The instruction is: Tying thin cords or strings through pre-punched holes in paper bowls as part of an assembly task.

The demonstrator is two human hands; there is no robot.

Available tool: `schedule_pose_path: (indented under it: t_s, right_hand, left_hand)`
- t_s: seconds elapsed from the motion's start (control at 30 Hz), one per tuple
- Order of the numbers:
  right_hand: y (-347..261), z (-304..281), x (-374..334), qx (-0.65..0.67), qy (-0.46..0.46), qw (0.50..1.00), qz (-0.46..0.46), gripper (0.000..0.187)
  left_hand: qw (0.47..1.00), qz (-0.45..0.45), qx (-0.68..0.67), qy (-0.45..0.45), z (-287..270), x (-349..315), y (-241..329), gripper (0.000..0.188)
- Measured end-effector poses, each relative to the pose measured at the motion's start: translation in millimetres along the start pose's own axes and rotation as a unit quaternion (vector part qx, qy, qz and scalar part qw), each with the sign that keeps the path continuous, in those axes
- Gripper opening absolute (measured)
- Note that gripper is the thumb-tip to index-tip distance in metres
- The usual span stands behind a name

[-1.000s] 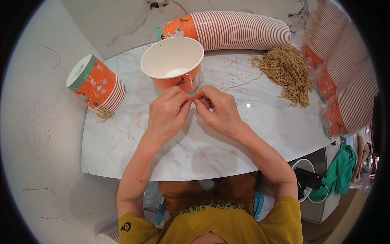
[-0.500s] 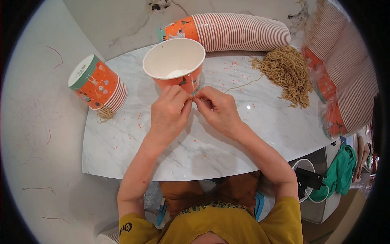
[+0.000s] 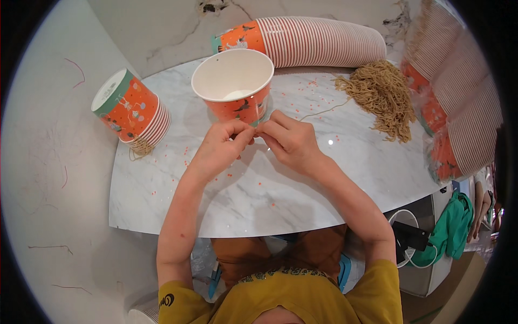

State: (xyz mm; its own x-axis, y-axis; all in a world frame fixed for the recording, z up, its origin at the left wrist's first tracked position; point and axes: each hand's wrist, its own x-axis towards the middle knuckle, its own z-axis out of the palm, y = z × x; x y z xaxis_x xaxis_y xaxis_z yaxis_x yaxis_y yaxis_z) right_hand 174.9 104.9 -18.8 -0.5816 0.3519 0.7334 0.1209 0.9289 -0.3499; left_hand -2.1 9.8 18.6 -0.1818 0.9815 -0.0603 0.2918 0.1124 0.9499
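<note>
My left hand (image 3: 224, 148) and my right hand (image 3: 293, 141) meet at the front of an orange paper tub (image 3: 233, 75) with a white inside. Thumb and fingers of both are pinched together, the tips almost touching. What they hold is too small to make out. The tub stands upright and open at the top, its lower front partly behind my fingers. A tan string (image 3: 326, 112) runs from a loose tangled pile of string (image 3: 380, 97) toward my right hand and is lost behind it.
At left an upside-down stack of tubs (image 3: 135, 110) has string at its lower rim. A long nested row of tubs (image 3: 324, 42) lies along the back wall. Plastic-wrapped tub stacks (image 3: 464, 113) stand at right. Small orange bits (image 3: 310, 83) dot the marble table (image 3: 259, 216).
My left hand has dropped a little and its fingers have curled in more. My right hand has shifted slightly and stays at the left one's fingertips. The tub stays in place.
</note>
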Motion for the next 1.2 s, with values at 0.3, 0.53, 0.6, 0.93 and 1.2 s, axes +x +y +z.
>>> schedule_pose_path:
  t_s: [0.3, 0.53, 0.6, 0.93, 1.2]
  right_hand:
    - [0.0, 2.2, -1.0, -0.008, 0.006, 1.000, -0.014, 0.015]
    - [0.2, 3.6, -1.8, 0.129, -0.007, 0.988, 0.080, 0.008]
    - [-1.4, 3.0, -0.5, 0.127, -0.011, 0.988, 0.088, 0.008]
    - [-1.7, 3.8, 0.4, 0.262, -0.008, 0.940, 0.221, 0.009]
    - [-6.1, -1.1, 8.9, 0.472, -0.004, 0.817, 0.332, 0.007]
  left_hand:
    - [1.000, 0.019, 0.015, 0.019, -1.7, 0.3, -1.4, 0.017]
    - [0.998, 0.053, 0.005, 0.024, -0.5, 2.5, -5.6, 0.009]
    - [0.998, 0.060, 0.003, 0.023, 0.1, 3.7, -9.5, 0.006]
    - [0.788, 0.404, 0.400, 0.236, 30.0, 6.4, -13.4, 0.015]
    - [0.705, 0.477, 0.446, 0.277, 19.9, 6.9, -8.1, 0.032]
